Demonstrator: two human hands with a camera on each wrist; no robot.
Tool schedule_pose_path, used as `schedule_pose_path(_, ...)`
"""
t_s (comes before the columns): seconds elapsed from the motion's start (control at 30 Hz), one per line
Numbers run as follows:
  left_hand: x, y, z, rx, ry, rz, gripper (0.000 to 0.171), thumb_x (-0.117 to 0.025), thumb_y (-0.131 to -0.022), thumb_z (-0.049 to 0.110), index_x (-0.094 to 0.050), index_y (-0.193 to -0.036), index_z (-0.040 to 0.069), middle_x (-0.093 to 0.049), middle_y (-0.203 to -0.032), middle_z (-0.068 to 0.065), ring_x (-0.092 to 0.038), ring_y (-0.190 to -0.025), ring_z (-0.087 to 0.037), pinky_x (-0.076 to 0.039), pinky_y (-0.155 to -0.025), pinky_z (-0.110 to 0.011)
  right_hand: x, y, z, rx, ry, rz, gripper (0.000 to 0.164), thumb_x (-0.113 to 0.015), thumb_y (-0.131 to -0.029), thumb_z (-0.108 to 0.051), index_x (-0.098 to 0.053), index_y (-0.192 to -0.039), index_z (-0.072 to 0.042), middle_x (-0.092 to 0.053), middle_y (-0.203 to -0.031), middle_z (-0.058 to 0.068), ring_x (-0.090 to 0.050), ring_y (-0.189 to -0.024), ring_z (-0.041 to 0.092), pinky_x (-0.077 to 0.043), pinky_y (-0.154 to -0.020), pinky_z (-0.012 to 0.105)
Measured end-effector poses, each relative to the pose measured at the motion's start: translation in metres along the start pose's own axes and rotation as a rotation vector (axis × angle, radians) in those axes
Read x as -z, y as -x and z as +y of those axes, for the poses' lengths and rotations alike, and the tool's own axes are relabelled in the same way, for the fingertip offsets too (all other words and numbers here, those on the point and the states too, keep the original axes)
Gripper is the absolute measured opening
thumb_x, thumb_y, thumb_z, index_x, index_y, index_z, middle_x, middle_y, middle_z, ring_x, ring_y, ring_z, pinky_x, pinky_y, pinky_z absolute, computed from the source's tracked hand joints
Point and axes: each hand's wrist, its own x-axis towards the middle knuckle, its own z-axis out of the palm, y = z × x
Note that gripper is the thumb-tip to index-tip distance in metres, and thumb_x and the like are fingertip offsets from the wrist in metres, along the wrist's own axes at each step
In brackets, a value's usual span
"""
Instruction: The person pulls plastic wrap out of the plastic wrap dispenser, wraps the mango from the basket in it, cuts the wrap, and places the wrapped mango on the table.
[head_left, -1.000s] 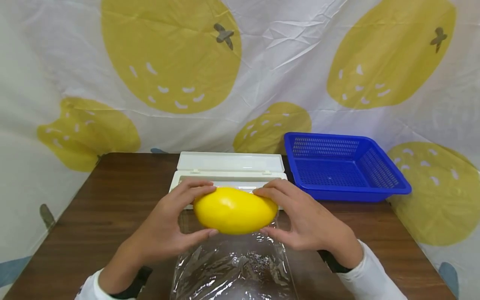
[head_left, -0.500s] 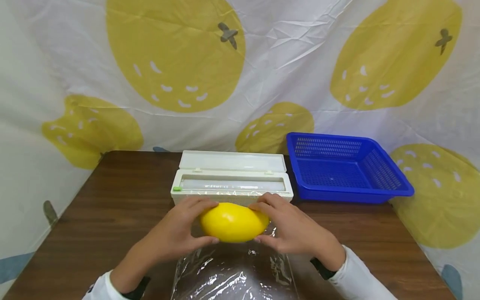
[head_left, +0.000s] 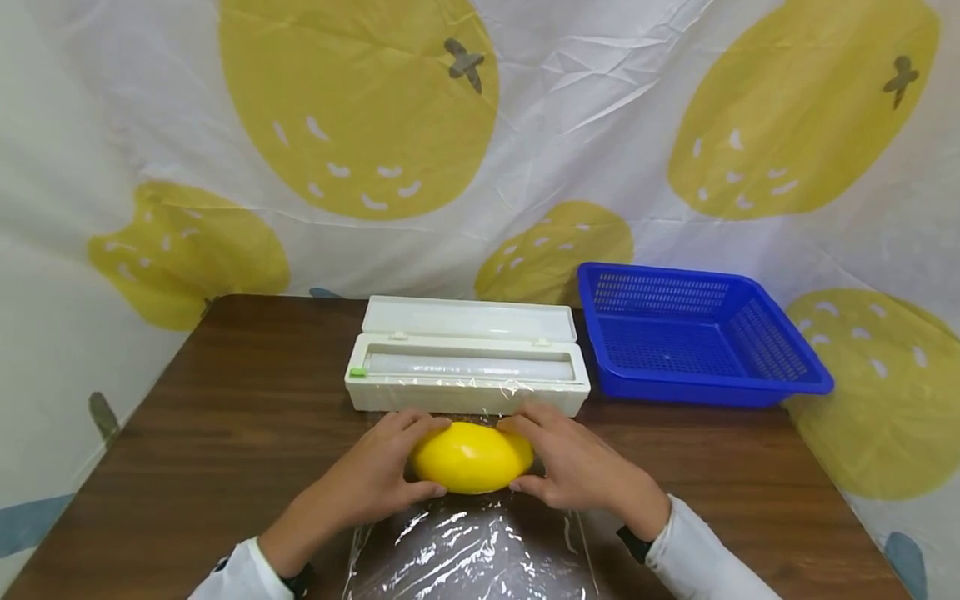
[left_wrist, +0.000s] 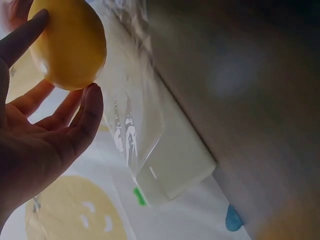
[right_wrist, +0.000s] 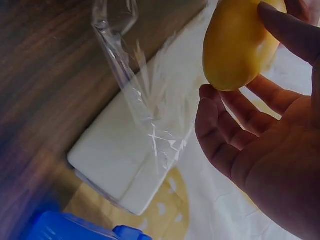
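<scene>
A smooth yellow mango (head_left: 472, 457) is held lengthwise between both hands, over a sheet of clear cling film (head_left: 465, 554). My left hand (head_left: 378, 468) grips its left end, fingers on the far side and thumb on the near side. Its right end is gripped the same way by my right hand (head_left: 573, 462). In the left wrist view the mango (left_wrist: 70, 45) shows between thumb and fingers. Just beyond the hands stands a white cling film dispenser (head_left: 468, 396), its lid raised and a film roll (head_left: 468, 367) inside. Whether the mango touches the film cannot be told.
A blue perforated basket (head_left: 675, 383) stands at the back right, beside the dispenser. A green slider (head_left: 358, 372) sits at the dispenser's left end. Dark wooden table (head_left: 225, 433) surrounds the film. Behind it hangs a white cloth (head_left: 555, 125) printed with yellow fruit.
Both hands have lowered the mango toward the film, away from the head camera. The dispenser's front, earlier covered by the hands and mango, now shows. Their grip looks the same.
</scene>
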Motion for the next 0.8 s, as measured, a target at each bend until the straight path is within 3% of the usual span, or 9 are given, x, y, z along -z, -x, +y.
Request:
schedule_pose_path(0.33, -0.009, -0.001, -0.005, -0.004, -0.059, -0.112, 0.070, -0.083, -0.076, 0.035, -0.058, -0.139, 0.019, -0.059, -0.126, -0.009, -0.052, -0.105, -0.025, -0.051, -0.089, -0.048, -0.015, 0.001, 0.004, -0.012, 0.025, -0.043, 0.058, -0.081, -0.076, -0.036, -0.061, -0.125, -0.012, -0.058, -0.115, 0.003, -0.053, -0.099, 0.016, -0.054, -0.090, 0.041)
schedule_pose_path(0.53, -0.009, -0.002, -0.003, -0.023, -0.077, -0.120, 0.068, -0.082, -0.077, 0.035, -0.058, -0.139, 0.018, -0.060, -0.126, -0.010, -0.051, -0.102, -0.025, -0.051, -0.086, -0.046, -0.017, 0.001, 0.003, -0.050, 0.026, -0.094, 0.058, -0.080, -0.078, -0.037, -0.059, -0.126, -0.012, -0.059, -0.118, 0.004, -0.054, -0.102, 0.017, -0.053, -0.094, 0.042)
schedule_pose_path(0.8, -0.008, -0.005, 0.000, -0.049, -0.108, -0.111, 0.070, -0.084, -0.075, 0.034, -0.059, -0.137, 0.015, -0.061, -0.123, -0.012, -0.051, -0.103, -0.029, -0.050, -0.086, -0.048, -0.018, 0.001, 0.005, -0.048, 0.032, -0.101, 0.058, -0.080, -0.078, -0.035, -0.058, -0.127, -0.010, -0.060, -0.118, 0.006, -0.055, -0.105, 0.019, -0.052, -0.095, 0.042)
